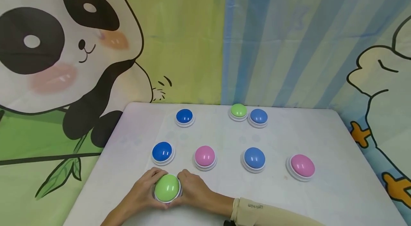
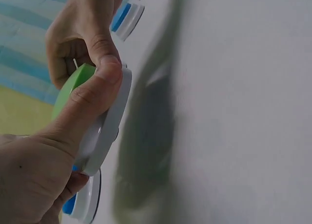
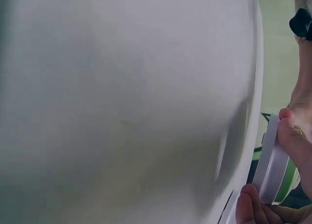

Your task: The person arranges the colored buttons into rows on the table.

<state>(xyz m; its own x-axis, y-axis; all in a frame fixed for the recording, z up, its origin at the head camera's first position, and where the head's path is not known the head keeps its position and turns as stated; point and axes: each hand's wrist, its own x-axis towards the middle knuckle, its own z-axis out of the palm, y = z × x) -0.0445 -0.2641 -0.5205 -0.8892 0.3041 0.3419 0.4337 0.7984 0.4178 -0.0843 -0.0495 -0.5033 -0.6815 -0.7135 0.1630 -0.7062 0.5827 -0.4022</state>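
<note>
Both hands hold a green-domed push button (image 1: 167, 188) with a white base, near the front of the white table. My left hand (image 1: 139, 192) grips its left side, and my right hand (image 1: 194, 189) grips its right side. In the left wrist view the button (image 2: 103, 136) is tilted above the tabletop, with a shadow below and both thumbs meeting at its rim. The right wrist view shows its white base (image 3: 270, 160) between fingers. Just beyond the hands are a dark blue button (image 1: 162, 151) and a pink button (image 1: 204, 155).
On the right stand a lighter blue button (image 1: 254, 157) and another pink button (image 1: 303, 165). Along the table's back edge are a dark blue button (image 1: 184, 116), a green one (image 1: 239, 110) and a blue one (image 1: 258, 116). A printed panda curtain (image 1: 183, 33) hangs behind the table (image 1: 340, 190).
</note>
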